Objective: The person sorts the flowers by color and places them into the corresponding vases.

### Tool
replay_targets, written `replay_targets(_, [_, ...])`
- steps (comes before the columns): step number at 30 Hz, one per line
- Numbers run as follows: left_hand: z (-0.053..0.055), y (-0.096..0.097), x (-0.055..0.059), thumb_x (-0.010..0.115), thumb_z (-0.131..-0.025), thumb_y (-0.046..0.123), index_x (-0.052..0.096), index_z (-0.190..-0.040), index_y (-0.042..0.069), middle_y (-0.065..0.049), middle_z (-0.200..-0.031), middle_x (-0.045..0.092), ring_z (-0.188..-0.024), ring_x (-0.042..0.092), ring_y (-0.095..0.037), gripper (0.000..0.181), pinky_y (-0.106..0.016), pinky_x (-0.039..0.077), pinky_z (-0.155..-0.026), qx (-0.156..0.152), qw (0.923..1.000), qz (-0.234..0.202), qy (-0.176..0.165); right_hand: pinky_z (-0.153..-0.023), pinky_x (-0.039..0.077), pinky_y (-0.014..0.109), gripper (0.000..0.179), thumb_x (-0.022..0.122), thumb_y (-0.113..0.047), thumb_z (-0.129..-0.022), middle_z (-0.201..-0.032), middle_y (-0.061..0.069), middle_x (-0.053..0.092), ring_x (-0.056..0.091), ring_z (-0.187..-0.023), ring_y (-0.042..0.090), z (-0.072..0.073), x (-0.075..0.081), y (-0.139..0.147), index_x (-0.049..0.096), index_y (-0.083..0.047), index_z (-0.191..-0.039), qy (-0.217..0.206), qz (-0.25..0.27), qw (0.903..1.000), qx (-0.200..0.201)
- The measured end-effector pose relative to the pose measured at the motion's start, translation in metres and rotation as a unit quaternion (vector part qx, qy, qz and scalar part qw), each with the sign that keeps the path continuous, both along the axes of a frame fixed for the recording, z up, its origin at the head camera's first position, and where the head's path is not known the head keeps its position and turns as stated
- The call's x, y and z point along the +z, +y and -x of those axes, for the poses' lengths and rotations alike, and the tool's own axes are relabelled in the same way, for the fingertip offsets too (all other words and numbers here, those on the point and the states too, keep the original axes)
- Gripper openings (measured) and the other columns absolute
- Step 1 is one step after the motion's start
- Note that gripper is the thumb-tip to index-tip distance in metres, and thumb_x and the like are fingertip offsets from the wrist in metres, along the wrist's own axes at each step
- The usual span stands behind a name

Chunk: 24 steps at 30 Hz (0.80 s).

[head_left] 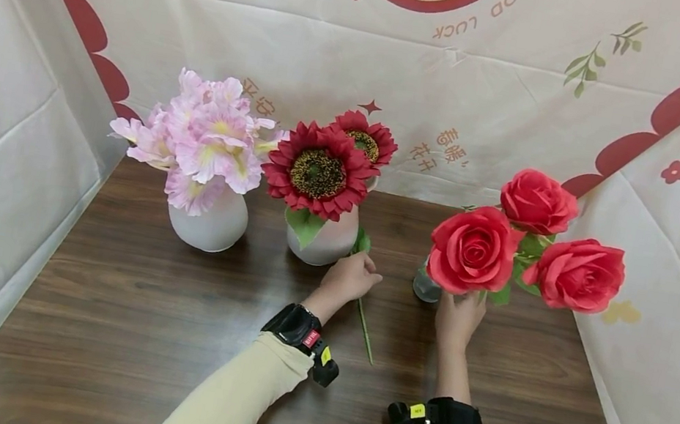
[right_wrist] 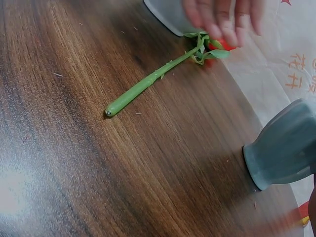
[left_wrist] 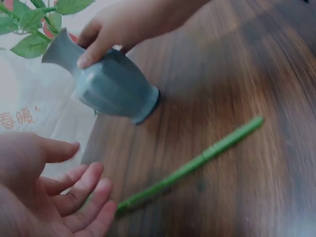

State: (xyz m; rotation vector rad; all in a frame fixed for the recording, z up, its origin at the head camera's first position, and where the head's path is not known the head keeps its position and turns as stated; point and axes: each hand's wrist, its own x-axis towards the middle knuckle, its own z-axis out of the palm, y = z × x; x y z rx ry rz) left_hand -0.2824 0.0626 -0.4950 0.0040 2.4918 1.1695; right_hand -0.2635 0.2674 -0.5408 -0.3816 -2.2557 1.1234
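My right hand (head_left: 459,318) grips a blue-grey vase (left_wrist: 116,86) around its upper body. Three red roses (head_left: 476,251) rise from that vase, hiding most of it in the head view. A single stem (right_wrist: 143,89) with small leaves lies on the table, and a bit of red shows at its far end beneath my left hand. My left hand (head_left: 348,278) is just over this stem, beside the white vase (head_left: 325,239) of dark red sunflowers (head_left: 319,173). In the left wrist view its fingers (left_wrist: 81,192) are loosely bent and hold nothing.
Farther left on the brown wooden table (head_left: 115,325) stands another white vase (head_left: 211,221), filled with pale pink flowers (head_left: 212,136). Printed white cloth (head_left: 364,60) hangs behind the table and along both sides.
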Motion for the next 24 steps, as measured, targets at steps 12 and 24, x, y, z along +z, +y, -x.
replay_targets(12, [-0.008, -0.015, -0.019, 0.063, -0.098, 0.027, 0.064, -0.107, 0.01, -0.006, -0.096, 0.07, -0.072, 0.065, -0.017, 0.02, -0.027, 0.052, -0.062, 0.002, 0.9993, -0.009, -0.036, -0.109, 0.037, 0.057, 0.034, 0.064, -0.01, -0.091, -0.129, 0.025, 0.059, 0.05, -0.126, 0.046, -0.001, 0.0, 0.0, 0.061, 0.006, -0.121, -0.004, -0.009, 1.0, 0.0])
replay_targets(24, [-0.011, -0.013, -0.035, 0.056, -0.101, 0.022, 0.062, -0.09, 0.01, -0.003, -0.076, 0.072, -0.059, 0.062, -0.011, 0.017, -0.021, 0.049, -0.053, 0.021, 0.9976, -0.013, -0.064, -0.108, 0.038, 0.057, 0.035, 0.064, -0.013, -0.091, -0.128, 0.026, 0.06, 0.051, -0.124, 0.047, -0.004, 0.004, -0.001, 0.062, 0.005, -0.12, -0.015, -0.008, 0.9998, -0.006])
